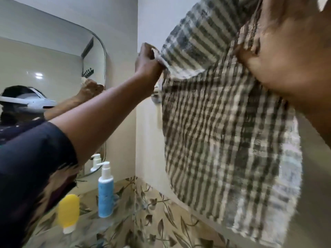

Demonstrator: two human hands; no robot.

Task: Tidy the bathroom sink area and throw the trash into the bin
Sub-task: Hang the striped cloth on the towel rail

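Both our hands grip the towel's (223, 131) top edge, left hand (147, 59) pinching one corner, right hand (286, 56) bunching the other; soft, light, it drapes between and below them.

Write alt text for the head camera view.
Both hands hold a grey-and-white checked towel up against the wall: left hand pinching its edge, right hand gripping the top. Below, a blue pump bottle and yellow tube stand on a glass shelf beside a mirror.

Head cam, single view, faces fwd at wall corner; v. close to towel (223, 131).
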